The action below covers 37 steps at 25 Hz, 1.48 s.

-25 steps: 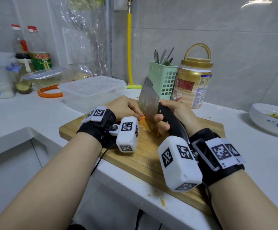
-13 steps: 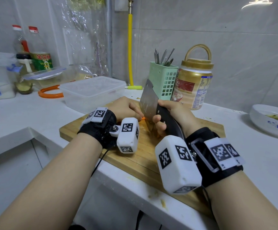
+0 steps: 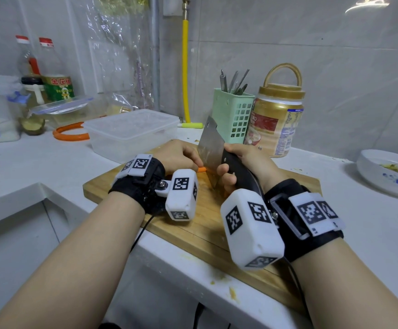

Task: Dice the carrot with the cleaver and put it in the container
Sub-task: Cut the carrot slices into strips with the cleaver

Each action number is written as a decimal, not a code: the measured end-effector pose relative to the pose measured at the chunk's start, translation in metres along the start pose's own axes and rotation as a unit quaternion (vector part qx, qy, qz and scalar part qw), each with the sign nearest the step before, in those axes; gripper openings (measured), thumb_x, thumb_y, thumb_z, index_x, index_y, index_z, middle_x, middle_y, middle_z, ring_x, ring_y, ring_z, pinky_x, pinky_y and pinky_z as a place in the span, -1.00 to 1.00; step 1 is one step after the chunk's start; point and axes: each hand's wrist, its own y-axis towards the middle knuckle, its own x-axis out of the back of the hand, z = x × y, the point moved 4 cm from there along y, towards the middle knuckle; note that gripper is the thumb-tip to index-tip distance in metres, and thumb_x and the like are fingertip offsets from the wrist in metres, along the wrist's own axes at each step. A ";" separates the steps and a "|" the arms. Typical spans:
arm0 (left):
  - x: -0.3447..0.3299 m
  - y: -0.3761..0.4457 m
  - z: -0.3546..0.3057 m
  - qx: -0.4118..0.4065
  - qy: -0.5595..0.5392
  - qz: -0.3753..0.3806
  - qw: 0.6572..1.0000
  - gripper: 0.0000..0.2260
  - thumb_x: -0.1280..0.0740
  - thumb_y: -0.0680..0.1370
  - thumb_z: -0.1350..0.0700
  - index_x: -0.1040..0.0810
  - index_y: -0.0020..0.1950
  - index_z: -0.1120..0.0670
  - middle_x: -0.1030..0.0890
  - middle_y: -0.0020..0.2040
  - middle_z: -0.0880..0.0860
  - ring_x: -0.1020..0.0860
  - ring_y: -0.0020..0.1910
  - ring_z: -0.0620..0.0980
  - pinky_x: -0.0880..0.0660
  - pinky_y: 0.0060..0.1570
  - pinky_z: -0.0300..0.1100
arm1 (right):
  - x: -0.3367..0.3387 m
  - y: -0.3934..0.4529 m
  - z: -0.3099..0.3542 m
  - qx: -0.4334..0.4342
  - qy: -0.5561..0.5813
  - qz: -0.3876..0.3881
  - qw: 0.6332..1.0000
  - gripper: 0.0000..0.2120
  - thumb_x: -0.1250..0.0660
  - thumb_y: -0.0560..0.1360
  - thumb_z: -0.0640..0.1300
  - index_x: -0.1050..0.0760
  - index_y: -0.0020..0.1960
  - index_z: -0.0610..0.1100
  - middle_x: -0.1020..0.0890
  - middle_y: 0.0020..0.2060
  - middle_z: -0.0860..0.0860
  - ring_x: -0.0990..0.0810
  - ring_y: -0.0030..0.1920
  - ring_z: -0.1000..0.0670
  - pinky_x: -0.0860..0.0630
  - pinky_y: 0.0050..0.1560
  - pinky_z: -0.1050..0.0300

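On the wooden cutting board [image 3: 200,224] lies an orange carrot [image 3: 201,169], mostly hidden under my left hand [image 3: 179,157], whose curled fingers hold it down. My right hand [image 3: 240,162] grips the black handle of the steel cleaver [image 3: 211,148]. The blade stands edge down, right beside my left fingers, against the carrot's end. A clear plastic container [image 3: 131,134] sits just behind the board on the left, its inside hard to make out.
A green utensil basket [image 3: 232,117] and a gold-lidded jar [image 3: 276,119] stand behind the board. A white bowl [image 3: 388,174] with scraps is at the far right. Bottles, a lid and an orange ring [image 3: 69,134] crowd the left counter. Counter edge runs near me.
The cleaver's blade has shifted slightly between frames, rocking by the carrot end. Both hands stay in nearly the same place on the board.
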 end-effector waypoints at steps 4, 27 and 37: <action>0.001 -0.002 -0.002 -0.011 0.004 0.006 1.000 -0.85 -0.47 0.43 0.25 -0.70 -0.19 -0.02 -0.64 -0.28 -0.12 -0.60 -0.18 -0.09 -0.56 0.09 0.03 | 0.003 -0.003 -0.001 -0.002 0.000 0.010 1.000 -0.82 -0.17 0.61 -0.02 -0.27 0.06 -0.12 -0.39 -0.48 -0.05 -0.32 -0.67 0.04 -0.29 -0.60 0.37; -0.001 0.002 0.002 -0.032 -0.001 0.014 0.999 -0.82 -0.53 0.40 0.17 -0.71 -0.28 -0.13 -0.71 -0.20 -0.08 -0.65 -0.04 -0.02 -0.55 0.16 0.07 | 0.004 -0.007 -0.003 0.021 0.032 0.039 0.998 -0.79 -0.18 0.60 -0.02 -0.30 0.11 -0.14 -0.39 -0.49 -0.07 -0.31 -0.67 0.02 -0.30 -0.63 0.35; -0.001 0.002 0.002 -0.027 -0.013 0.016 0.999 -0.87 -0.52 0.41 0.17 -0.71 -0.22 -0.07 -0.71 -0.16 -0.03 -0.65 -0.03 0.00 -0.55 0.17 0.08 | 0.001 -0.008 -0.004 0.029 0.027 0.025 0.999 -0.77 -0.20 0.60 -0.04 -0.30 0.15 -0.16 -0.38 -0.45 -0.09 -0.33 -0.68 0.02 -0.29 -0.64 0.35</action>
